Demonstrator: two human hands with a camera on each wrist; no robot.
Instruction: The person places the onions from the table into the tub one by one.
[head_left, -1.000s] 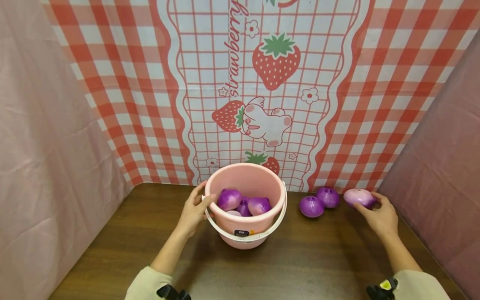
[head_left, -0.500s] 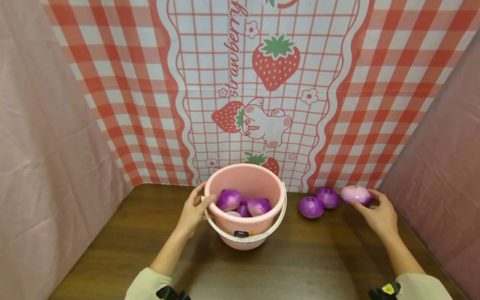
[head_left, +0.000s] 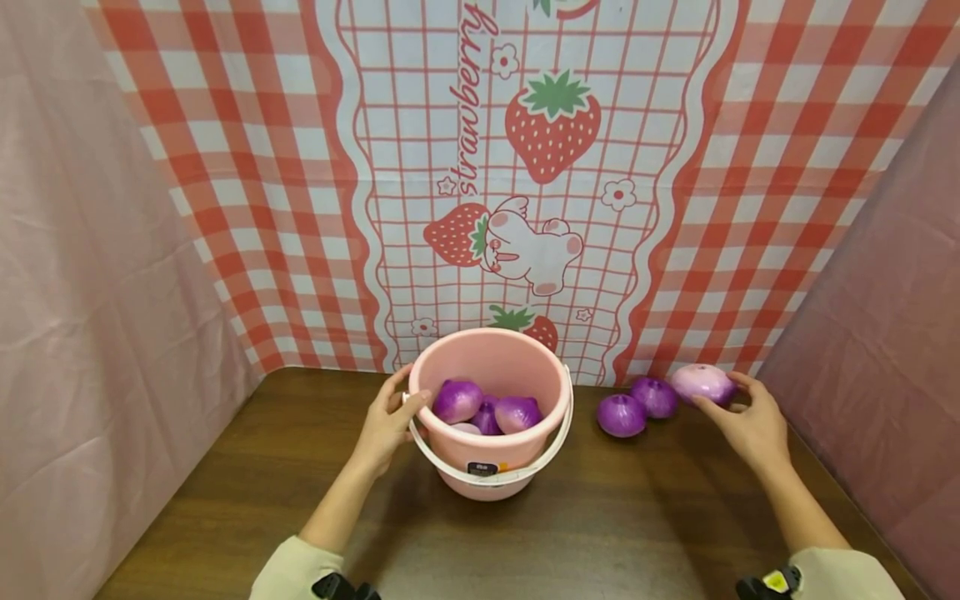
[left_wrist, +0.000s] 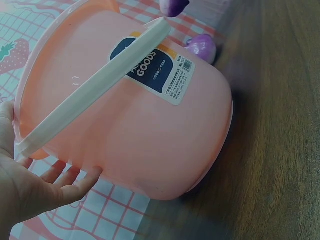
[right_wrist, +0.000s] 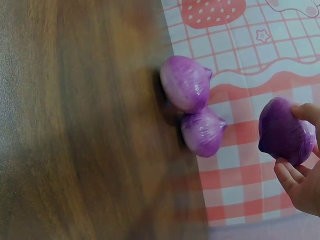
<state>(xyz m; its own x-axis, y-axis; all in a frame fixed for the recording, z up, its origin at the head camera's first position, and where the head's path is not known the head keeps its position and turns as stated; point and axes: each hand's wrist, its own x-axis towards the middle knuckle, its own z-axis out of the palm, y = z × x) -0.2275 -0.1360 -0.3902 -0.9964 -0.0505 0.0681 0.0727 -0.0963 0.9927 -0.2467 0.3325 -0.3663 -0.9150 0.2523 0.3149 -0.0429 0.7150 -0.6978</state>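
A pink bucket stands on the table with several purple onions inside. My left hand grips its left side, the thumb by the rim and the fingers against the outer wall, as the left wrist view shows the fingers there. My right hand holds a pale purple onion between thumb and fingers, raised off the table. In the right wrist view this onion shows its dark purple side. Left of it, two purple onions sit touching on the table.
The white bucket handle hangs down across the bucket's front. A strawberry-print checked cloth rises behind the wooden table. Pink cloths hang at both sides.
My right hand has lifted the pale purple onion and moved it left, close to the two onions on the table. The left hand and bucket stay in place.
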